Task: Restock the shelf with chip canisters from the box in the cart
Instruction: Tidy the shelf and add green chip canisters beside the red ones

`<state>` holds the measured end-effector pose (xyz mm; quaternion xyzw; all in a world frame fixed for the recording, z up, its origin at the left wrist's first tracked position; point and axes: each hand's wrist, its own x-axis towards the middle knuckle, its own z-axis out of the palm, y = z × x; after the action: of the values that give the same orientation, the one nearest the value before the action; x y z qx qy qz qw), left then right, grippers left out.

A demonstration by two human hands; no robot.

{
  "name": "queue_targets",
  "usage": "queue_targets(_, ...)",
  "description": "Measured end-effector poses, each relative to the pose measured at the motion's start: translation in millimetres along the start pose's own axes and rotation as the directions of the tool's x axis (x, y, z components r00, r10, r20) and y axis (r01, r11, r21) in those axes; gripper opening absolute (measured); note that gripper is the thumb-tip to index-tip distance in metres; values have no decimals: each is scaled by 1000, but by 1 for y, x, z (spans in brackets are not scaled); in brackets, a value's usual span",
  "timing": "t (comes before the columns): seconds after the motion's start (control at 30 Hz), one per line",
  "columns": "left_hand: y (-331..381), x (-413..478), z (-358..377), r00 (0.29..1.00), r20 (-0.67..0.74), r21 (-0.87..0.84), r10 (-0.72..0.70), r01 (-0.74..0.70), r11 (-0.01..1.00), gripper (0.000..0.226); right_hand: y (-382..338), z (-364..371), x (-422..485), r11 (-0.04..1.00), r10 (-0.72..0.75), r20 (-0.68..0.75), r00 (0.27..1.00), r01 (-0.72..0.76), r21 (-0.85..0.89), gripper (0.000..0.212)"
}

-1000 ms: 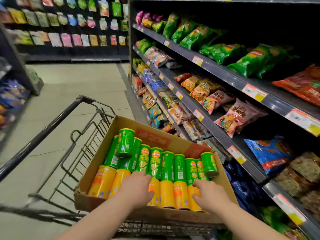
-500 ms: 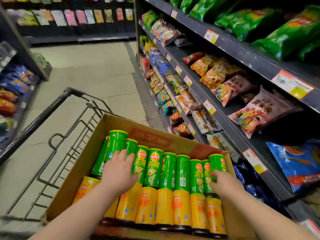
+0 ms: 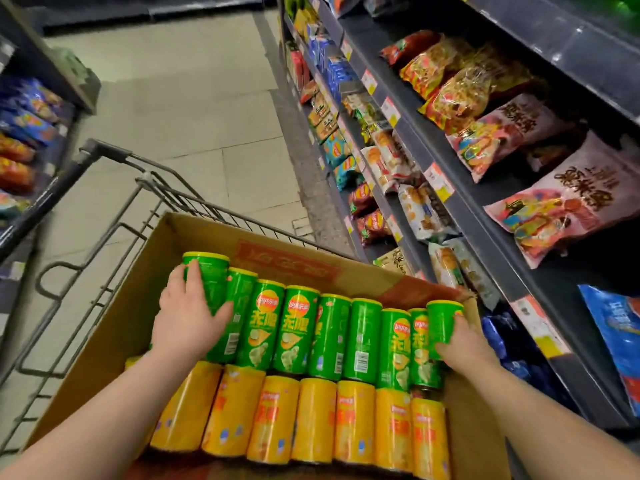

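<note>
Left hand has its fingers curled round the far-left green canister, lower centre of frame. Right hand is clamped on the far-right green canister; fingertips partly hidden, probably a full wrap. Both cans end the green row, yellow canisters below, in the box in the cart. Shelf runs along the right edge.

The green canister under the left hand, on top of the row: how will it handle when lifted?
Probably stiff: the left green canister holds its round shape under the left hand. Likely light, being a chip tube. Round and lying atop its neighbours, it may roll if released.
</note>
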<state>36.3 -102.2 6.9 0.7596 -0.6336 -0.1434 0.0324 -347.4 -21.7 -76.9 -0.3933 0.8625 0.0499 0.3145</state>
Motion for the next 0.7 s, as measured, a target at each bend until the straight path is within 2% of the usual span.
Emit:
queue_targets(0.1,0,7,1,997,-44,-47,-63,61,997,89,0,4,8,997,58,-12,998,-57,41,73)
queue_targets(0.23,-4,14,3,991,-47,-105,-123,117,988,88,-1,6,17,990,107,-50,993,-102,93,58)
queue_targets(0.33,-7,12,4,983,-10,-195,-183,177,965,88,2,9,24,972,119,-47,992,-106,208,63)
queue_targets(0.47,-8,7,3,981,28,-246,-190,191,950,89,1,14,24,946,135,-37,990,-118,303,67)
queue_targets(0.6,-11,6,2,971,65,-282,-231,240,929,97,-3,21,12,936,187,28,982,-187,300,79)
queue_targets(0.7,-18,1,6,967,117,-334,-227,254,908,89,-5,28,-4,941,151,64,986,-163,296,73)
